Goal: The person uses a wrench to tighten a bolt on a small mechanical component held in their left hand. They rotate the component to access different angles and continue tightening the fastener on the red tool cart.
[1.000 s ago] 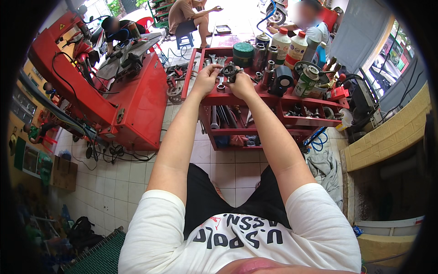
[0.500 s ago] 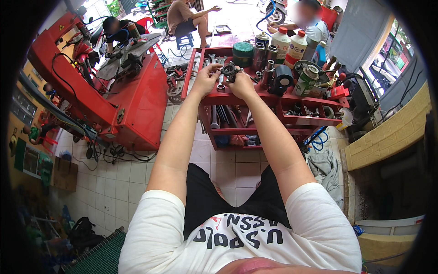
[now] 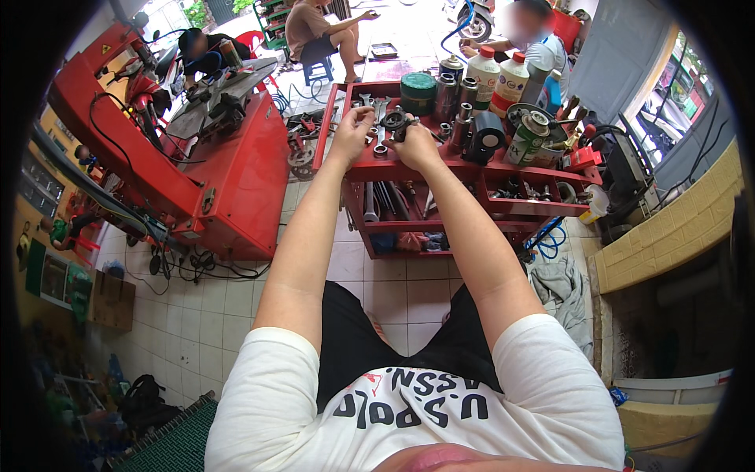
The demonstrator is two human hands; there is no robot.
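Note:
My right hand (image 3: 417,146) grips a dark, round metal part (image 3: 394,119) with a ring-shaped top, held over the red tool cart (image 3: 372,167). Just left of the part, my left hand (image 3: 350,139) has its fingers curled together; whatever they hold, if anything, is too small to make out. Wrenches (image 3: 380,105) and a ring-ended tool (image 3: 381,149) lie on the tray around my hands. Behind and right of them stand a green tub (image 3: 418,93), steel sockets (image 3: 447,100) and a black boxy device (image 3: 484,139).
Bottles (image 3: 486,82) and cans crowd the cart's right side. A red machine (image 3: 236,197) with cables stands left. A seated person (image 3: 311,31), a person at the right (image 3: 543,67) and a bent-over person (image 3: 197,51) are beyond. A grey rag (image 3: 558,307) lies on the tiles.
My left hand has shifted slightly up and left, away from the dark part. My right hand and the part are almost unmoved.

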